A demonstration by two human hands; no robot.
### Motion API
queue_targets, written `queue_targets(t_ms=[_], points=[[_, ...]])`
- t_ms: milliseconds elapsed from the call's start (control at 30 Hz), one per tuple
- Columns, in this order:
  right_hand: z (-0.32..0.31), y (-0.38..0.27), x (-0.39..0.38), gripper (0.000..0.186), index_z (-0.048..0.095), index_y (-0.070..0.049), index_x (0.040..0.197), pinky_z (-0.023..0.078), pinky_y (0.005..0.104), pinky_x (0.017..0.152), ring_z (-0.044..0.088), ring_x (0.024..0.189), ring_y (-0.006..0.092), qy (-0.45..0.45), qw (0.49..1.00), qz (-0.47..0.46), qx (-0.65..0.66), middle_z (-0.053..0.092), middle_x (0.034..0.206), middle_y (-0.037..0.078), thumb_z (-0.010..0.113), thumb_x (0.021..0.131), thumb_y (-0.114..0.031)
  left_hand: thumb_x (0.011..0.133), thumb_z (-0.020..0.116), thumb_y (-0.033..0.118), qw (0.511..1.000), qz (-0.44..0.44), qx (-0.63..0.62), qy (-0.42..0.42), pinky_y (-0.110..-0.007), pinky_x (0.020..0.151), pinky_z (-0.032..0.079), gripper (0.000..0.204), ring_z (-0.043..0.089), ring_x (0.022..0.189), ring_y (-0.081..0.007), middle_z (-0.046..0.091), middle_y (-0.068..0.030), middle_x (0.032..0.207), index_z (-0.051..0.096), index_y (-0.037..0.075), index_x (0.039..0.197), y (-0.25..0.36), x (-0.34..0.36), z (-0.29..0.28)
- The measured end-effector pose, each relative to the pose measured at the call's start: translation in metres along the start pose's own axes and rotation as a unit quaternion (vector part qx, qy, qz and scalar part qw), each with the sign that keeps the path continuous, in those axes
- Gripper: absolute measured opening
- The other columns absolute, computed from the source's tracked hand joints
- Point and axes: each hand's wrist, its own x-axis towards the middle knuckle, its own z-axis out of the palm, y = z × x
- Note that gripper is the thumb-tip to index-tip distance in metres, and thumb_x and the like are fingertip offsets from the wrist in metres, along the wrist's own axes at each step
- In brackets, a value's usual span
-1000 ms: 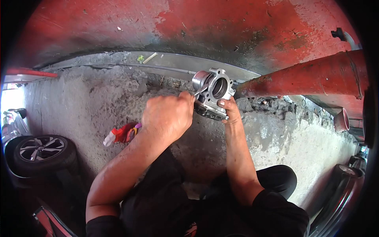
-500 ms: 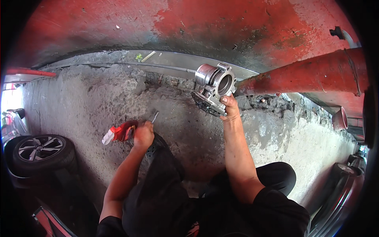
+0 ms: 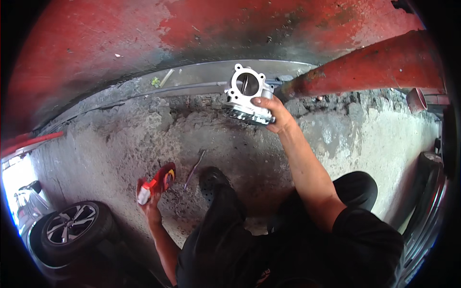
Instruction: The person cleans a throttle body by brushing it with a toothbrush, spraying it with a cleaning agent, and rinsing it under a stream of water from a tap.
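My right hand (image 3: 279,116) is closed on a silver metal throttle body (image 3: 246,102), thumb over its flange. Its round bore faces up with the plate visible inside, and a dark cover runs along its lower side. Lower left, my left hand (image 3: 151,207) is wrapped round a red can (image 3: 165,176) with a white top and a yellow patch; the fingers are partly blurred. Between that can and my shoe lies a thin, stick-like tool (image 3: 194,170) on the ground, its exact kind too small to tell.
A thick red pipe (image 3: 365,65) slopes down from the right toward the foot of the red wall (image 3: 120,33). On the left stands a car wheel (image 3: 72,223). My dark shoe (image 3: 212,182) rests on the rough, wet concrete (image 3: 125,139).
My left hand has let go of the thin tool, now on the ground, and taken the red can. My right hand has turned the throttle body so its bore shows, shifting it slightly left.
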Motion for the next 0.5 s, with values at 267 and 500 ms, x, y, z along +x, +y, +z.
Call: queue_targets(t_ms=[267,500], points=[[-0.015,-0.003,0.011,0.058,0.056,0.003,0.124,0.055,0.0408,0.089,0.068,0.098,0.0266,-0.088,0.993,0.052,0.052,0.067,0.111,0.017,0.075,0.074,-0.019,0.087,0.067,0.004,0.974,0.128,0.156,-0.106,-0.032,0.09,0.049,0.036,0.062,0.103,-0.0182,0.067,-0.0129,0.113,0.061,0.0,0.122,-0.002,0.064,0.02],[-0.015,0.0,0.01,0.058,0.055,0.002,0.125,0.055,0.0388,0.089,0.068,0.098,0.0252,-0.055,0.997,0.061,0.005,0.067,0.11,0.015,0.075,0.075,-0.018,0.082,0.076,0.012,0.952,0.16,0.024,-0.261,-0.039,0.102,0.043,0.053,0.063,0.109,-0.0241,0.071,-0.0142,0.105,0.055,-0.002,0.128,0.096,0.074,0.093]])
